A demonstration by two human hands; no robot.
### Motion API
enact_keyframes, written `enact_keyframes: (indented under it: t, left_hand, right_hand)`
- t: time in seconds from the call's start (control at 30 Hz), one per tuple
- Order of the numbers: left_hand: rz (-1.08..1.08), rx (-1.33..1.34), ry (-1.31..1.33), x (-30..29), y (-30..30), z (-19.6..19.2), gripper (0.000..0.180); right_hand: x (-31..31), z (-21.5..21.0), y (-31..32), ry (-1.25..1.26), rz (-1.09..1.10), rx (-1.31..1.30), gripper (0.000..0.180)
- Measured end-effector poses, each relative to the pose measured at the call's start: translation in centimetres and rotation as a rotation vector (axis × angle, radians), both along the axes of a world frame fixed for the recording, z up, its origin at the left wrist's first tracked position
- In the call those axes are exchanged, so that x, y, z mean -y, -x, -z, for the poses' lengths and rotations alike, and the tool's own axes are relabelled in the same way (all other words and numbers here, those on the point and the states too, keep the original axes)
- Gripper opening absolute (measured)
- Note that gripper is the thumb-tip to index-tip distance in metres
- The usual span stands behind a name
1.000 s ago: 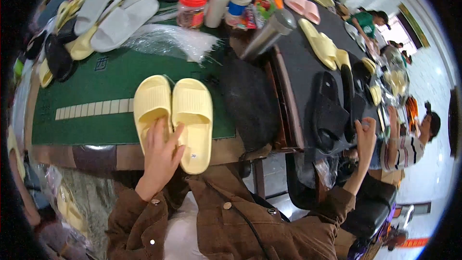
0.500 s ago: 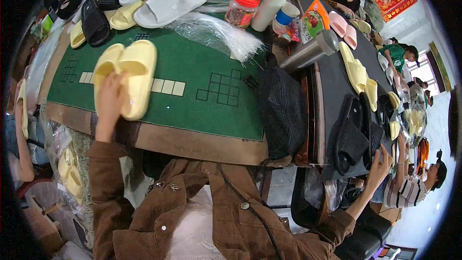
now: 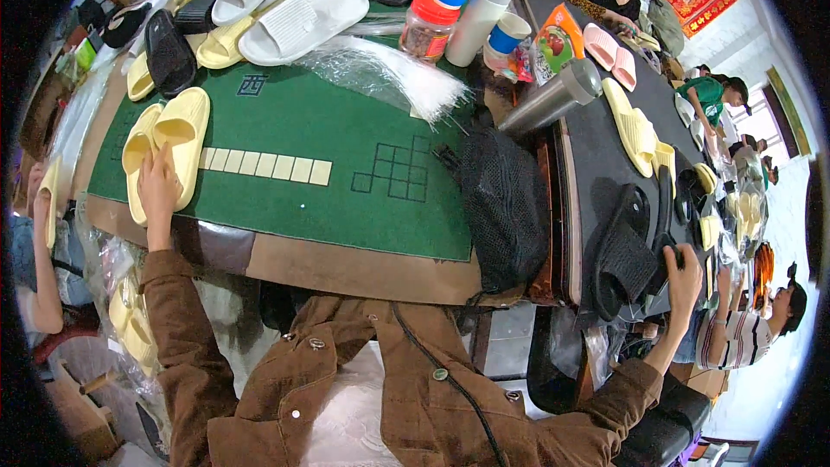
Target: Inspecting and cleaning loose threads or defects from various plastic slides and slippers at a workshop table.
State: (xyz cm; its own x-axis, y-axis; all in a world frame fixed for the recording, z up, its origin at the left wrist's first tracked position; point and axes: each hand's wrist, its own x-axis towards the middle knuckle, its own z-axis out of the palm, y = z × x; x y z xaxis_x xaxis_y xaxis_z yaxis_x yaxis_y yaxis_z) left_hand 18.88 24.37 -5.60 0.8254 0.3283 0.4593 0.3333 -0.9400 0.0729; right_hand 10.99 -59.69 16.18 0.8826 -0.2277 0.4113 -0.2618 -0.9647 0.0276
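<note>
A pair of pale yellow slide slippers [image 3: 183, 117] lies side by side at the left of the green mat [image 3: 277, 216]. My left hand [image 3: 158, 186] grips the pair between them, its fingers partly hidden against the soles. Far to the right, on the dark tabletop, is a black ribbed slide slipper [image 3: 624, 264]. Beside it a second black slipper [image 3: 664, 220] stands on its edge, tilted. My right hand [image 3: 683, 275] is closed on the near end of that second slipper.
Grey slippers [image 3: 303, 28] and other slides pile at the back left. Plastic bags [image 3: 393, 69], a red-lidded jar [image 3: 427, 28] and a steel flask [image 3: 553, 97] stand or lie further back. A black mesh bag [image 3: 506, 207] sits at the mat's right edge. Co-workers sit along the right table.
My left hand has shifted the yellow pair leftward on the mat. My right hand has closed on the second black slipper, which now tilts up on its edge.
</note>
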Motion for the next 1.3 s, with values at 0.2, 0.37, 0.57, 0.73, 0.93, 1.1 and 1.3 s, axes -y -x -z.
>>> enact_keyframes:
  t: [0.2, 0.37, 0.57, 0.73, 0.93, 1.1, 1.3]
  left_hand:
    - [0.027, 0.059, 0.045, 1.1, 0.5, -0.2, 0.041]
    - [-0.024, 0.053, 0.018, 3.0, 0.9, -0.7, 0.038]
    - [-0.050, 0.101, -0.004, 5.7, 2.0, -0.7, 0.040]
    - [0.113, 0.298, 0.004, 12.6, 2.8, -3.6, 0.046]
    - [0.481, 0.267, 0.401, 19.7, 2.9, -7.6, 0.035]
    - [0.598, 0.233, 0.591, 24.0, 4.4, -10.9, 0.032]
    - [0.689, 0.356, 0.764, 24.0, 4.7, -11.6, 0.038]
  right_hand:
    - [0.0, 1.6, 2.1, 0.169, 0.052, -0.104, 0.022]
    - [0.1, 0.8, 2.7, -0.271, -0.026, -0.193, 0.041]
    - [-1.4, -0.7, 1.9, -0.429, -0.172, -0.303, 0.039]
    - [-0.5, -0.6, 1.1, -0.754, -0.201, -0.466, 0.022]
    - [-9.8, 0.1, -0.4, -1.132, -0.276, -0.348, 0.028]
    - [-19.8, 0.3, -2.4, -1.633, -0.324, -0.417, 0.050]
    - [-30.8, 3.1, -2.8, -2.340, -0.583, -0.623, 0.055]
